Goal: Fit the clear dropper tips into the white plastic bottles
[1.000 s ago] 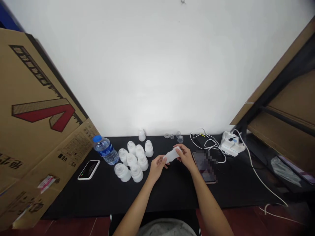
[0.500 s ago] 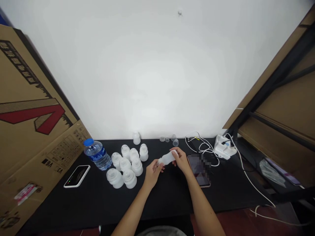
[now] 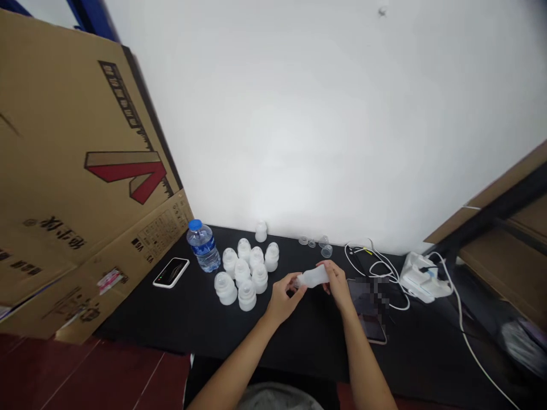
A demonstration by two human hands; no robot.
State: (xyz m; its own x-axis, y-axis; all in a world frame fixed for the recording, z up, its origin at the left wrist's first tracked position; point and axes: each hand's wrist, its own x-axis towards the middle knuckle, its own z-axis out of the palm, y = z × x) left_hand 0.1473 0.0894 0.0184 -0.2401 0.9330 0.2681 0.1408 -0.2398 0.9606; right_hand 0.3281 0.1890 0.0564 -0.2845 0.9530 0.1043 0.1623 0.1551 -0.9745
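Observation:
Between my hands a frosted white plastic baby bottle [image 3: 313,277] lies on its side, a little above the black table [image 3: 192,327]. My left hand [image 3: 284,299] grips its left end, and my right hand [image 3: 336,283] wraps its right end. Just left of my left hand stands a group of several upright frosted bottles [image 3: 259,278]. One more bottle [image 3: 260,232] stands alone near the wall. Several small clear bottle parts [image 3: 327,251] lie past my right hand.
A water bottle with a blue cap [image 3: 203,246] and a smartphone [image 3: 171,272] lie left of the bottles. Below my right hand is a tablet [image 3: 367,310], partly blurred. White cables [image 3: 376,263] run to a white charger [image 3: 423,285]. Cardboard sheet [image 3: 85,171] leans at left.
The whole view has swung and tilted, so the table sits further right. Both hands still hold the bottle, with no clear change in their grip.

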